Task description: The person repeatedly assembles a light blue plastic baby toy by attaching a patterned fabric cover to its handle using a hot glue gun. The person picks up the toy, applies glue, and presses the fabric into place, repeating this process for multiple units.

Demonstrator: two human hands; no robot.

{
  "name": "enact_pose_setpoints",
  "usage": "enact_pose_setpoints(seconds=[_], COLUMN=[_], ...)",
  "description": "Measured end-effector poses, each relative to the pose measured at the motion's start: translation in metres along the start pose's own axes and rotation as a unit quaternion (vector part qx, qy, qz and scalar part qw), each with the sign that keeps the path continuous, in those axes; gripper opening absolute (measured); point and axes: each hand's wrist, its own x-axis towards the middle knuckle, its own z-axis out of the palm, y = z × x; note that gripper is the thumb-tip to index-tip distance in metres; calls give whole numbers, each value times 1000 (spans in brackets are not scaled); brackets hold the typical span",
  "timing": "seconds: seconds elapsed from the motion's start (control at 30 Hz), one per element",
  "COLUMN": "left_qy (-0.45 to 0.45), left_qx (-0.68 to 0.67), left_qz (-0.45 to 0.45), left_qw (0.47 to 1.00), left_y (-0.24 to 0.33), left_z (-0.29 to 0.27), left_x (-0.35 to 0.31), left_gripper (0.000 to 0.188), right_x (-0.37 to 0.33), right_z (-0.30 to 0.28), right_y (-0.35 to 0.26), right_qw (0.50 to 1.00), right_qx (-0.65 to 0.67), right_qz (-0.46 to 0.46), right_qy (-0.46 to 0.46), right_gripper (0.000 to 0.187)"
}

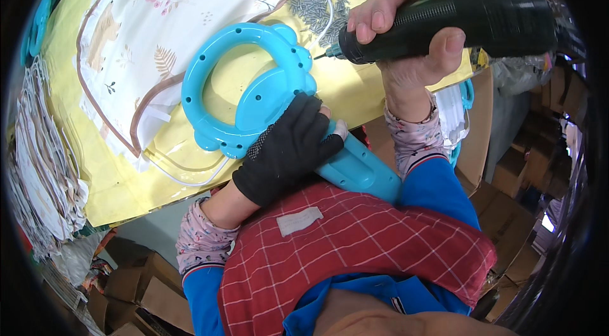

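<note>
My left hand (287, 149), in a black fingerless glove, is closed over a turquoise plastic part (195, 96). That part has a round ring with screw holes, a wavy outer edge and a long arm reaching toward my apron. In my bare right hand (406, 32) is a dark power screwdriver (488, 18), held level with its bit (327, 54) pointing left. The bit's tip is close to the ring's right edge; whether it touches cannot be made out. A heap of small grey screws (315, 9) lies behind the ring.
A white printed fabric piece with brown trim (143, 32) covers much of the yellow tabletop (114, 200). Stacked fabric pieces (47, 165) stand at the left edge. Cardboard boxes (149, 288) are below, and a carton (479, 127) stands at right.
</note>
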Motion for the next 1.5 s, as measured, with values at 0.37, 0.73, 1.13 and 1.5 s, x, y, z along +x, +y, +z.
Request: enact_pose_setpoints(seconds=[0.37, 0.73, 1.13, 1.5], left_qy=[-18, -7, 183, 251], left_qx=[5, 15, -404, -337], left_qz=[0, 19, -239, -150], left_qw=[1000, 1000, 864, 895], left_y=[1, -8, -6, -6], left_z=[-6, -5, 0, 4], left_x=[2, 3, 9, -1], left_gripper=[39, 29, 40, 27], right_x=[-5, 19, -54, -51], right_z=[-32, 1, 85, 80], right_y=[16, 17, 41, 50], right_qw=[988, 969, 939, 897], right_qx=[-73, -129, 47, -90], right_qz=[-16, 44, 75, 108], right_qy=[-132, -207, -333, -419], right_gripper=[90, 70, 78, 37])
